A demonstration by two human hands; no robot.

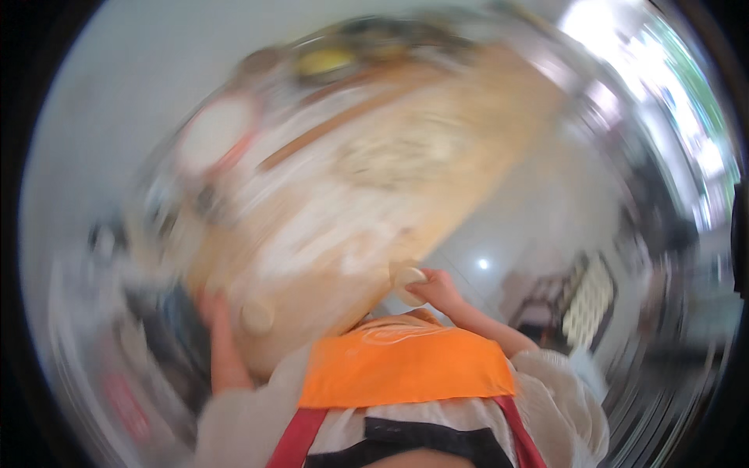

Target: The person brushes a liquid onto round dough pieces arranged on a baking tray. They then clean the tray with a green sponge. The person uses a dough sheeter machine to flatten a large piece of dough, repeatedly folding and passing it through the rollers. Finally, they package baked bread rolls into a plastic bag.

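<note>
Strong motion blur covers the view. My right hand (434, 289) holds a pale round disc (411, 285), perhaps of dough, by its edge at the near side of a wooden work surface (497, 134). At the left end of the surface is my left hand (212, 301); its fingers are too blurred to tell whether they hold anything. Another pale round piece (257, 316) lies just right of my left hand. White powder, seemingly flour (327, 234), is spread over the middle. Farther back lies a group of pale flat pieces (398, 149).
A long brown wooden stick (327, 131) lies across the surface. Behind it stand a white round container with a red rim (217, 136) and a bowl with yellow contents (325, 61). A chair with a patterned seat (590, 301) stands on the floor at right.
</note>
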